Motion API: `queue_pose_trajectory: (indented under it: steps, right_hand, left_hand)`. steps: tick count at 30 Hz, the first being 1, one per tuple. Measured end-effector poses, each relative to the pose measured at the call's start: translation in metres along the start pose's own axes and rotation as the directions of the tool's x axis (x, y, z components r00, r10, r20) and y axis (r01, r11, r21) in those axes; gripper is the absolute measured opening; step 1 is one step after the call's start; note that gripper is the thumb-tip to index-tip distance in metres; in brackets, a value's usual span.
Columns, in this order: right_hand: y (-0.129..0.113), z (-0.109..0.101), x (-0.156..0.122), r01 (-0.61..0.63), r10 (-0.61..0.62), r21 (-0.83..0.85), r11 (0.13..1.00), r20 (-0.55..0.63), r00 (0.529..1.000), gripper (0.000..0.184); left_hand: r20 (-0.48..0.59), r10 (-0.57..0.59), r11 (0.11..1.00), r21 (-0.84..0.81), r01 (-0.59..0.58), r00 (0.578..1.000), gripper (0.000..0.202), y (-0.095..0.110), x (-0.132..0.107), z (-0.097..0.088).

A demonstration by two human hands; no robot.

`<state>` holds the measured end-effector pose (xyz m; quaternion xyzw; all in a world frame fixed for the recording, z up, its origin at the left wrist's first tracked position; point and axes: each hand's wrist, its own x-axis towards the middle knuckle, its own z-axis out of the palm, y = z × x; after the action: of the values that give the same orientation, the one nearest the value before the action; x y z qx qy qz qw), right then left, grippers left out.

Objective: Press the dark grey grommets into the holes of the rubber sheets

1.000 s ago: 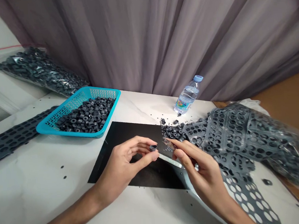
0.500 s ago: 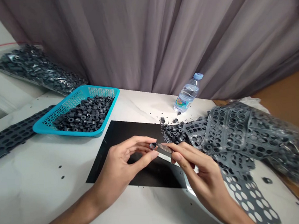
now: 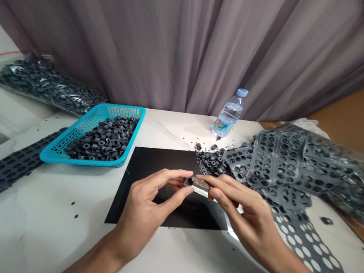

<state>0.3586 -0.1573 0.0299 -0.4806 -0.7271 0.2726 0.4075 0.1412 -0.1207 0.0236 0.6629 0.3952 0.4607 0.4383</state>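
Observation:
My left hand [image 3: 157,202] pinches a small dark grey ring [image 3: 188,181] between thumb and fingertips, its hole partly facing me. My right hand [image 3: 242,203] grips a slim, flat tool [image 3: 202,184] with a shiny, mottled upper face and a pale lower edge; its exact kind is unclear. The tool's tip meets the ring, and I cannot tell how far it reaches inside. Both hands are above a black rectangular mat [image 3: 158,161]. Just beyond my right fingers lies a pile of similar dark rings [image 3: 213,163].
A turquoise basket [image 3: 77,161] of rings stands at left, before a filled clear bag [image 3: 50,87]. Perforated grey sheets [image 3: 314,243] and another plastic bag [image 3: 343,171] lie at right. A water bottle [image 3: 228,114] stands at the back. A perforated strip [image 3: 16,167] lies far left.
The tool's tip and the ring have come together; a gap showed between them before. The ring has turned slightly and shifted a little right and down with my left fingertips.

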Motion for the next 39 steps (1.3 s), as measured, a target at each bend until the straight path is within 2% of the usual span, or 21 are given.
queue_pose_trajectory:
  steps: [5,39]
  right_hand:
    - [0.0004,0.0010,0.0002,0.020,-0.020,-0.003,1.000,-0.005,1.000,0.035]
    - [-0.0028,0.0040,0.0003,0.059,-0.061,-0.043,0.997,-0.049,0.997,0.033]
  left_hand:
    - [-0.003,0.028,0.999,0.037,-0.028,1.000,0.021,0.0007,-0.0004,0.0003]
    - [0.002,0.011,1.000,0.027,-0.011,1.000,0.021,0.0019,-0.0019,-0.0004]
